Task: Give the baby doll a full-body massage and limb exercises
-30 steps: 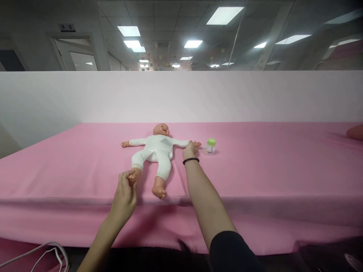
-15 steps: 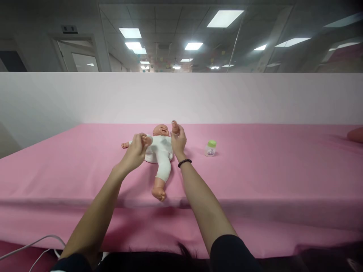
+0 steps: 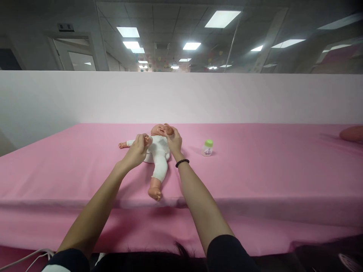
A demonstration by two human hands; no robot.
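A baby doll (image 3: 160, 162) in a white suit lies on its back on the pink padded surface, head away from me, one leg stretched toward me. My left hand (image 3: 138, 150) is closed round the doll's raised foot. The doll's hand on the right side is gripped by my right hand (image 3: 175, 141), which wears a dark bead bracelet, and is lifted beside the doll's face. The doll's other arm (image 3: 124, 144) lies stretched out to the left.
A small jar (image 3: 208, 148) with a green lid stands right of the doll. The pink surface (image 3: 269, 166) ends at a white wall (image 3: 227, 98) behind. A skin-coloured object (image 3: 351, 134) lies at the far right. White cables (image 3: 36, 255) hang at the lower left.
My right hand has moved left with the doll's hand, from beside the head to over the side of its face. My left hand still holds the foot in nearly the same place.
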